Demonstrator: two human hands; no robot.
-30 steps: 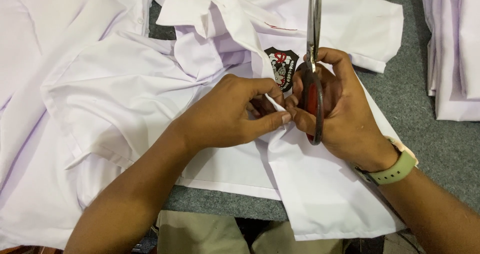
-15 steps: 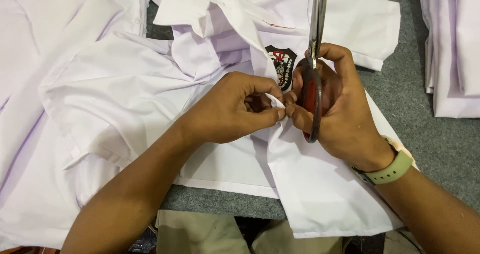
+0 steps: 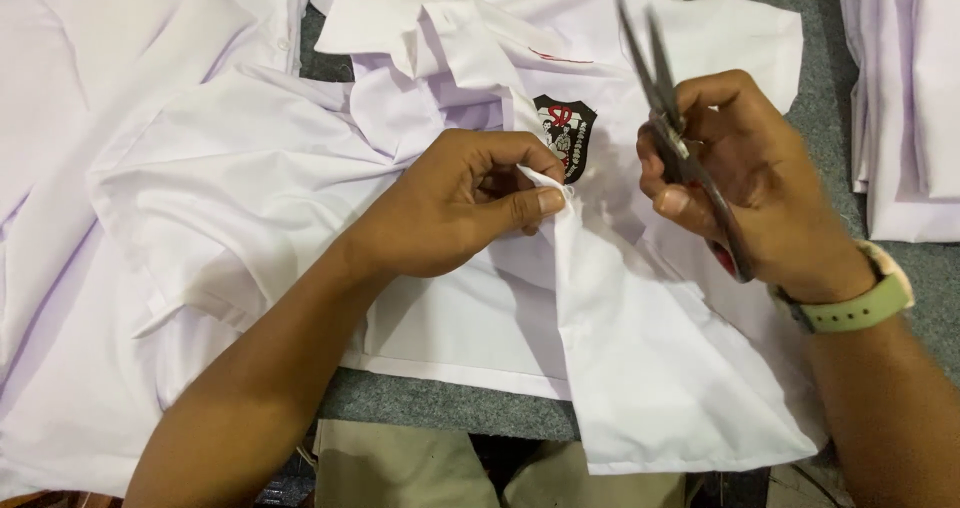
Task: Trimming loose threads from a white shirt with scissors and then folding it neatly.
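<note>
Left hand (image 3: 455,203): curled, thumb and forefinger pinched shut on a small fold of the shirt (image 3: 600,298), just left of the badge (image 3: 565,133); remaining fingers tucked under toward the palm. Forearm entering from lower left, lying across white cloth.

Right hand (image 3: 745,183): closed around the scissors (image 3: 675,133), fingers wrapped over the handle end, thumb tip showing beside the blades. Blades slightly parted, pointing up and a little left, tips above the shirt near the top edge of the view. Red handle part visible below the fist. Hand raised over the shirt's right side, apart from the left hand, with the pinched fold between the two. Pale green wristband (image 3: 860,303) on the right wrist.

Shirt: white, spread front-up on the grey table (image 3: 450,408), collar toward the top, lower hem hanging past the near table edge. Dark shield-shaped badge with red and white figures on the chest, between the hands and partly shaded by the right one. Small red mark near the collar.

Further white garments (image 3: 150,168) overlapping at left, reaching the left edge of the view. Stack of folded white cloth (image 3: 910,108) at right, on the table, well apart from the shirt. Khaki trousers (image 3: 420,468) visible below the table edge.
</note>
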